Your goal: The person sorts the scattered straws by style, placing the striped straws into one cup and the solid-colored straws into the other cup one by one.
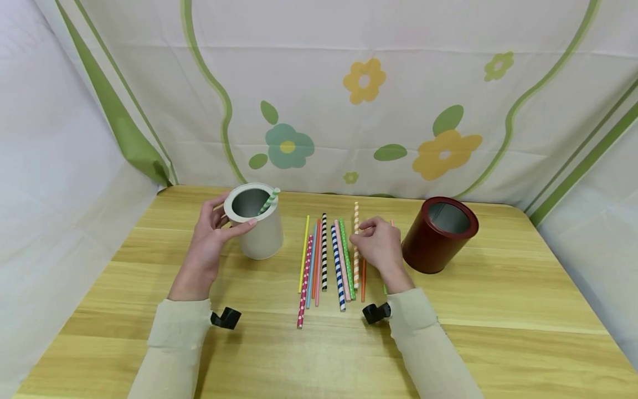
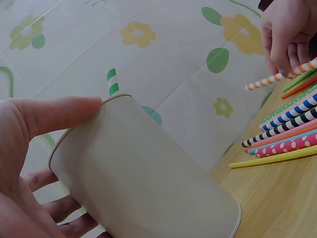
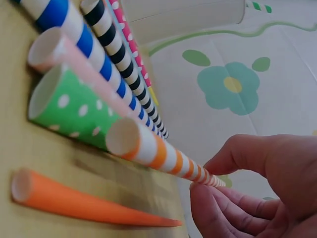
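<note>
My left hand (image 1: 203,246) holds a white can (image 1: 261,239) at the left, its thumb along the rim and its fingers round the far side. A green-and-white striped paper straw (image 1: 269,201) leans inside that can and pokes out over the rim. Between thumb and forefinger, my right hand (image 1: 381,246) pinches an orange-and-white striped paper straw (image 3: 159,153). In the right wrist view the straw's near end overlaps a green dotted straw (image 3: 74,106). A plain orange straw (image 3: 84,201) lies on the table beside it.
Several other straws lie in a loose row mid-table, among them a blue-striped one (image 1: 338,269), a black-striped one (image 1: 324,252) and a pink dotted one (image 1: 304,282). To the right stands a dark red can (image 1: 423,246). A flowered curtain (image 1: 319,100) hangs behind the wooden table (image 1: 259,354).
</note>
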A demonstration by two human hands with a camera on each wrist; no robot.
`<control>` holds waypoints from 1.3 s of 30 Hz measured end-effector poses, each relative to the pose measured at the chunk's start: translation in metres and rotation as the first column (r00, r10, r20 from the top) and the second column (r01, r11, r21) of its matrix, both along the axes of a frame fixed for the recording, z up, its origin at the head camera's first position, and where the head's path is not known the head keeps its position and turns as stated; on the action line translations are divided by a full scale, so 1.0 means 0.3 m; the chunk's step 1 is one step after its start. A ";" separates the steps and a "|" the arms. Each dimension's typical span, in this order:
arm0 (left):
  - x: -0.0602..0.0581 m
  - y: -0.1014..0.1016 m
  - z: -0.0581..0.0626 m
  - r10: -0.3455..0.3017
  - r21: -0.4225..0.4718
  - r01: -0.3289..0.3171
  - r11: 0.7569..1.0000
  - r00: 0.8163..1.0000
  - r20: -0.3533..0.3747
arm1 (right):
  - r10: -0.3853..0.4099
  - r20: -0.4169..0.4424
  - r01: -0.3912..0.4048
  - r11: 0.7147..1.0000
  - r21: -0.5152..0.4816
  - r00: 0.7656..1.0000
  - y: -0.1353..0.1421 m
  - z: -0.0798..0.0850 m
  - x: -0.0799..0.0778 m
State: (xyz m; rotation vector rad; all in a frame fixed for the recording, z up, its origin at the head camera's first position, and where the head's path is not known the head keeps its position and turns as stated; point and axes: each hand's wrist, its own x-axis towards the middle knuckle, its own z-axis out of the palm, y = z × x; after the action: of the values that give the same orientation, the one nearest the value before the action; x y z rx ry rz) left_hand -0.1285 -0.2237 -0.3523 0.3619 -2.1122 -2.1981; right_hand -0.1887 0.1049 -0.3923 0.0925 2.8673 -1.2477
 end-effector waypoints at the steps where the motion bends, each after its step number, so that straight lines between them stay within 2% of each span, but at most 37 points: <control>1: 0.000 0.000 0.000 -0.001 0.000 0.001 1.000 1.000 0.000 | -0.002 -0.002 0.002 1.000 -0.011 1.000 0.002 0.002 -0.001; 4: -0.001 -0.001 -0.001 -0.002 0.000 0.002 1.000 1.000 0.001 | -0.014 0.003 0.015 0.998 -0.054 1.000 0.007 0.013 -0.003; 8: -0.001 -0.002 -0.003 -0.003 0.001 0.003 1.000 1.000 0.003 | -0.030 0.043 0.037 0.985 -0.168 0.999 0.011 0.027 -0.004; 12: -0.001 -0.003 -0.003 -0.003 0.004 0.003 1.000 1.000 0.006 | -0.030 0.070 0.050 0.951 -0.306 0.997 0.014 0.034 -0.009; 15: -0.002 -0.002 -0.002 0.000 0.006 0.000 1.000 1.000 0.009 | -0.028 0.060 0.050 0.913 -0.404 0.998 0.014 0.037 -0.012; 24: 0.002 -0.003 -0.002 0.022 0.022 -0.022 1.000 1.000 0.004 | -0.043 -0.026 0.015 0.752 -0.659 0.999 0.004 0.048 -0.014; 30: 0.001 -0.003 -0.005 0.014 0.022 -0.014 1.000 1.000 0.007 | -0.065 -0.108 -0.045 0.617 -0.786 0.992 -0.002 0.063 -0.002; 35: -0.001 -0.004 -0.007 0.004 0.021 -0.005 1.000 1.000 0.005 | -0.114 -0.207 -0.118 0.526 -0.842 0.972 -0.019 0.073 0.007; 39: -0.001 -0.003 -0.005 0.010 0.025 -0.010 1.000 1.000 0.002 | -0.157 -0.282 -0.177 0.479 -0.860 0.946 -0.048 0.095 0.007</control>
State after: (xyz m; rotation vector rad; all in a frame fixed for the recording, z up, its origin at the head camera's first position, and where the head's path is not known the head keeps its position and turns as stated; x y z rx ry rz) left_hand -0.1287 -0.2247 -0.3539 0.3760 -2.0805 -2.2218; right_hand -0.1866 0.0905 -0.3637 -0.1683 1.9570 -2.7703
